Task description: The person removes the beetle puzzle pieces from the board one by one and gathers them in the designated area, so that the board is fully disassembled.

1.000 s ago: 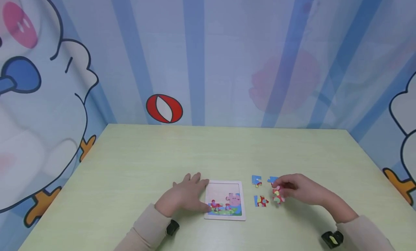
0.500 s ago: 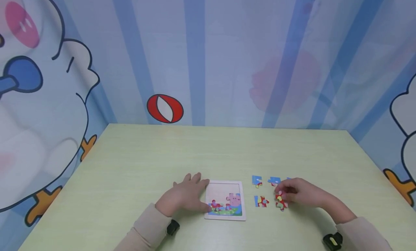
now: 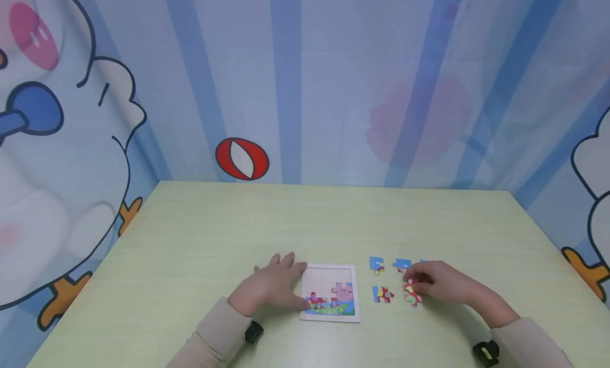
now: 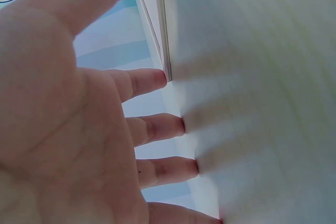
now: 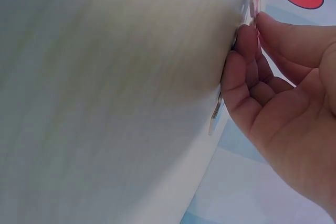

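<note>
A square puzzle frame [image 3: 330, 275] lies on the table, its lower part and right side filled with picture pieces. My left hand [image 3: 274, 288] is spread at its left edge, thumb and a fingertip touching the rim; in the left wrist view the fingers of the left hand [image 4: 79, 119] stand straight on the tabletop. My right hand [image 3: 443, 282] pinches a red and yellow piece [image 3: 412, 295] right of the frame, at table level. In the right wrist view the right hand [image 5: 283, 93] has thumb and forefinger together on the piece, other fingers curled.
Between frame and right hand lie a blue piece [image 3: 376, 264] and a red and blue piece [image 3: 383, 295]. Another blue piece [image 3: 402, 265] is behind the pinched one, and one more shows partly behind the right hand. The table [image 3: 286, 220] meets a printed curtain [image 3: 324, 92] at the back.
My right hand has shifted slightly right and towards me with the red and yellow piece, uncovering the blue pieces behind. My left hand and the frame have stayed in place.
</note>
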`<action>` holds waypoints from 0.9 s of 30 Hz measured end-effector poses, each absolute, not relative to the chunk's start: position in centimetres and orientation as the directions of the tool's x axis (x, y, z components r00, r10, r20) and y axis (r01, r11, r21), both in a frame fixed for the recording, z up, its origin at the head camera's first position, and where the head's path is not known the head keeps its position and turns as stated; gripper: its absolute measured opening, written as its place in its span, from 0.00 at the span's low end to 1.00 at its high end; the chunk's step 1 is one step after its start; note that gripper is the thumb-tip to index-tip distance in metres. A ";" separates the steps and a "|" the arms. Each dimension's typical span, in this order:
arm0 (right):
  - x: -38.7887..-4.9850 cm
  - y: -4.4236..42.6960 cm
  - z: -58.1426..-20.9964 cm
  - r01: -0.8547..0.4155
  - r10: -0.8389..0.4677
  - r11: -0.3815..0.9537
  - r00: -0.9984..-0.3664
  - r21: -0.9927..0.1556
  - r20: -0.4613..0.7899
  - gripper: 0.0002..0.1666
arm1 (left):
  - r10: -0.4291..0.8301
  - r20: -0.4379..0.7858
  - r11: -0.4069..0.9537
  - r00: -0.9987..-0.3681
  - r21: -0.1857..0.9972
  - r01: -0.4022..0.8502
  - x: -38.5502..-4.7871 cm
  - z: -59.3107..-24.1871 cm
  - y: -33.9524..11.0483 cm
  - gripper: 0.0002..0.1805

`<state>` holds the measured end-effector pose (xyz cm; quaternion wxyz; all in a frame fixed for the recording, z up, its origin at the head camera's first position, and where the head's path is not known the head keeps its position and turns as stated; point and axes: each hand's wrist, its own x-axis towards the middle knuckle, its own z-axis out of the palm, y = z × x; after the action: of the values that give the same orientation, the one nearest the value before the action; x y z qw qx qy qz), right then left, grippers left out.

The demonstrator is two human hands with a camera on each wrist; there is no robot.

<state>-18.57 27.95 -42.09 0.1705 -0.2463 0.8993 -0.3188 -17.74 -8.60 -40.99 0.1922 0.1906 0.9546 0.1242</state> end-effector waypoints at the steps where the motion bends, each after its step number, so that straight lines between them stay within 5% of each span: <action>1: -18.6 27.9 -42.1 -0.341 -0.555 0.673 -0.819 -0.657 -0.144 0.07 | 0.411 -0.320 0.897 -0.853 0.310 0.316 -17.8 -41.0 -8.6 0.48; 27: -18.7 26.9 -41.2 -0.379 -0.536 0.687 -0.840 -0.620 -0.081 0.11 | 0.411 -0.317 0.892 -0.855 0.331 0.307 -17.8 -41.2 -8.7 0.48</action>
<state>-18.72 26.94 -41.23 0.1288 -0.2516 0.9094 -0.3052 -17.84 -8.72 -41.21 0.1930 0.1884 0.9534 0.1355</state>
